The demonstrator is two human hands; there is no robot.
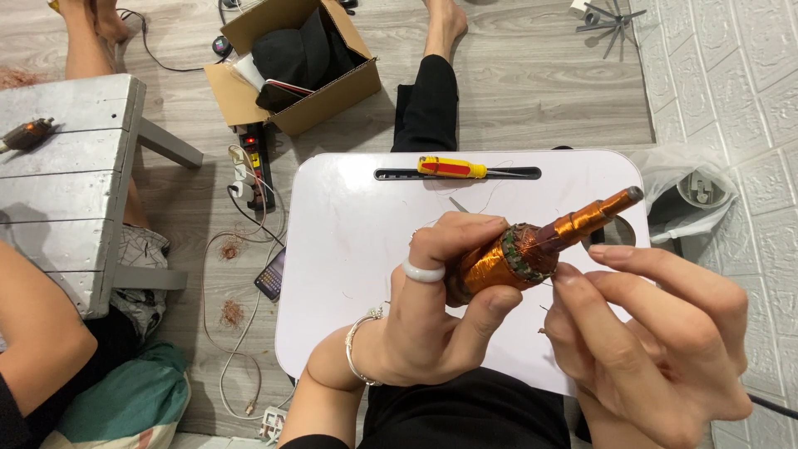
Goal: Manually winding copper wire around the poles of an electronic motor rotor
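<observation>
The person sits at a small white lap table point(349, 249) and works on a motor rotor point(532, 245) wrapped in copper wire. The left hand point(432, 316) is closed around the rotor's thick copper body, thumb beneath and fingers curled over the top, so the shaft end points up and to the right, held above the table and not resting on it. The right hand point(657, 333) is narrowed to a pinch, its fingertips touching the rotor just beside the dark ring where the windings meet the shaft; whether it grips a loose strand is too fine to tell. The step appears to be picking at the winding, which likely calls for a steady grip and a careful fingertip pull. A yellow screwdriver point(453, 168) lies in the table's slot, well apart from both hands
</observation>
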